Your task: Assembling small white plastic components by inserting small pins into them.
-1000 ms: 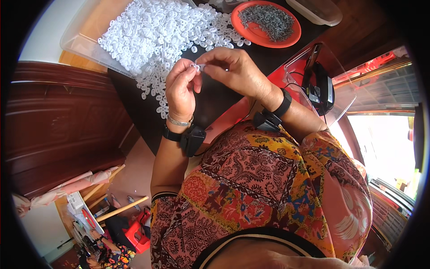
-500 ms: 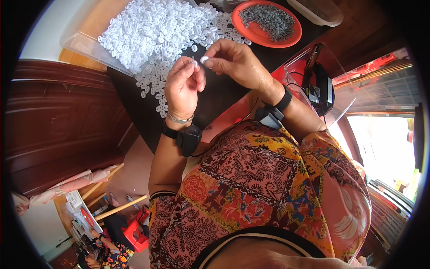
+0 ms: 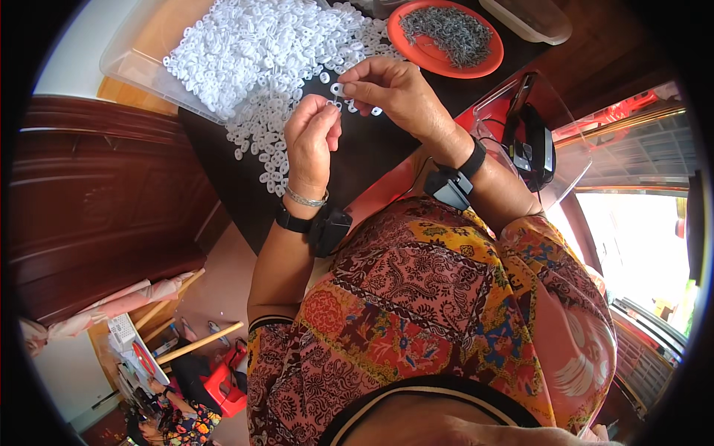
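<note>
Small white oval plastic pieces with holes [image 3: 245, 52] lie heaped in and around a clear tub. My left hand [image 3: 309, 141] is closed, thumb against forefinger, on one such white piece [image 3: 335, 105]. Just above it, my right hand [image 3: 398, 93] pinches another white oval piece [image 3: 337, 88] between thumb and forefinger. A thin grey sliver shows between the two pieces, too small to make out fully. One more white piece [image 3: 376, 111] shows beside the curled fingers of my right hand; whether they hold it I cannot tell.
An orange plate [image 3: 398, 48] bears a pile of small grey metal pins or screws [image 3: 454, 37]. Right of it stands a clear container [image 3: 532, 22]. A black device [image 3: 535, 149] sits in a clear bin. Another person [image 3: 186, 416] is at the lower left.
My left hand has turned, its back now more toward view, and moved slightly right. My right hand has lowered a little, bringing its white piece above the left hand's piece.
</note>
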The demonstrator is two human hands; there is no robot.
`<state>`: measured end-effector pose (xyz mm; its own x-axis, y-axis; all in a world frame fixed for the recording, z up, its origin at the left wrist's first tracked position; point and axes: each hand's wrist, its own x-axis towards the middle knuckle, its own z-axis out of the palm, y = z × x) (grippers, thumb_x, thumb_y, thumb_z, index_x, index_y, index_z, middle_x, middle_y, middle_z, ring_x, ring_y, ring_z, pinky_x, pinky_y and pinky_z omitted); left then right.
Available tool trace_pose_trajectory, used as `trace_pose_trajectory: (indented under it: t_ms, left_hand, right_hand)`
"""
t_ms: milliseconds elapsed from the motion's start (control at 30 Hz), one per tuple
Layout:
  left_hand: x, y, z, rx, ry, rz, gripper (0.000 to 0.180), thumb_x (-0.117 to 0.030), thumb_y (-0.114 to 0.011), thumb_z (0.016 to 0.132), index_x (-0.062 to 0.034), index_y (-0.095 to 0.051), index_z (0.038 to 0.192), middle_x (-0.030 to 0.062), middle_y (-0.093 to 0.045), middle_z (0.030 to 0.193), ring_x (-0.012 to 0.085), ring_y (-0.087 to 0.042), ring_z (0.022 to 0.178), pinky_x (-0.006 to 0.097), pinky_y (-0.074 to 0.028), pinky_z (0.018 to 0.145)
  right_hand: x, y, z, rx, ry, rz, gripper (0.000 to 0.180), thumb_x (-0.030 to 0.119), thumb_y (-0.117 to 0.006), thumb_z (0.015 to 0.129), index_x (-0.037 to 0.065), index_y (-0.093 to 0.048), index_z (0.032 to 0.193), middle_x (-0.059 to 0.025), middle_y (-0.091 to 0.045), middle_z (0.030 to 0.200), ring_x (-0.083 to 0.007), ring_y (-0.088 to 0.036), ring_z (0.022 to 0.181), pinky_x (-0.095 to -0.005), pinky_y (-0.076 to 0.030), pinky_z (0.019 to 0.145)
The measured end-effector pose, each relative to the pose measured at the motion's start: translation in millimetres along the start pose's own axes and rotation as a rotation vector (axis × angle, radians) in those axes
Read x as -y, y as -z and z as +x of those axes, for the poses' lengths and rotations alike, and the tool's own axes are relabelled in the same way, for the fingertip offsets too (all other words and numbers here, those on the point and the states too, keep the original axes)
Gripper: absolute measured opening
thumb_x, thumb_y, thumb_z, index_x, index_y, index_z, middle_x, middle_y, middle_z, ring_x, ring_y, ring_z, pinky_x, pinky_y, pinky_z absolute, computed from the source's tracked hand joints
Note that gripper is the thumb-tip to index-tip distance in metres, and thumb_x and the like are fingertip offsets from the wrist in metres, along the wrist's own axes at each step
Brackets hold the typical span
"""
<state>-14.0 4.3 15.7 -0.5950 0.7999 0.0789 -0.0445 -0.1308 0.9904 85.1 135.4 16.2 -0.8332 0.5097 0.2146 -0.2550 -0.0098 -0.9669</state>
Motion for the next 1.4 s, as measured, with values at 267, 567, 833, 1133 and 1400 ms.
trace_pose_trajectory:
  t_ms: [267, 567, 833, 1133, 1400]
  left_hand:
    - [-1, -2, -1, 0.012, 0.001, 0.023, 0.014, -0.014, -0.051, 0.086, -0.0053, -0.051, 0.075, -0.0014, -0.046, 0.061, 0.0041, -0.036, 0.050, 0.018, -0.028, 0.044]
    - [-1, -2, -1, 0.012, 0.040, 0.028, 0.014, -0.013, -0.050, 0.085, -0.0056, -0.052, 0.073, -0.0017, -0.045, 0.059, 0.0041, -0.036, 0.048, 0.018, -0.028, 0.044]
    - [0, -2, -1, 0.006, 0.042, 0.033, 0.015, -0.013, -0.050, 0.085, -0.0056, -0.052, 0.073, -0.0018, -0.046, 0.059, 0.0039, -0.036, 0.048, 0.018, -0.028, 0.043]
    - [1, -3, -2, -0.029, 0.051, 0.005, 0.018, -0.016, -0.050, 0.088, -0.0055, -0.052, 0.074, -0.0021, -0.046, 0.059, 0.0043, -0.037, 0.049, 0.019, -0.029, 0.044]
    - [-5, -7, -7, 0.054, -0.096, 0.127, 0.021, -0.019, -0.048, 0.091, -0.0051, -0.051, 0.076, -0.0031, -0.044, 0.060, 0.0038, -0.037, 0.051, 0.019, -0.029, 0.046]
  right_hand:
    - [-2, 3, -1, 0.003, 0.031, -0.082, 0.014, 0.011, -0.063, 0.086, 0.001, -0.064, 0.096, 0.0009, -0.061, 0.075, -0.0044, -0.054, 0.063, -0.0184, -0.042, 0.055]
    - [-1, 0, -4, -0.011, 0.030, -0.134, 0.013, 0.011, -0.063, 0.086, 0.002, -0.064, 0.096, 0.0013, -0.061, 0.074, -0.0039, -0.053, 0.064, -0.0179, -0.043, 0.056]
    - [-2, -3, -7, -0.008, 0.072, -0.212, 0.013, 0.010, -0.062, 0.086, 0.001, -0.064, 0.096, 0.0018, -0.060, 0.074, -0.0033, -0.053, 0.066, -0.0180, -0.045, 0.060]
    - [-2, -11, -18, 0.002, 0.092, -0.273, 0.021, 0.008, -0.065, 0.084, 0.001, -0.059, 0.102, 0.0002, -0.061, 0.082, -0.0049, -0.057, 0.077, -0.0206, -0.048, 0.071]
    - [9, -4, -19, 0.041, -0.017, 0.018, 0.018, 0.007, -0.065, 0.083, 0.001, -0.059, 0.100, -0.0021, -0.062, 0.084, -0.0065, -0.058, 0.074, -0.0200, -0.048, 0.066]
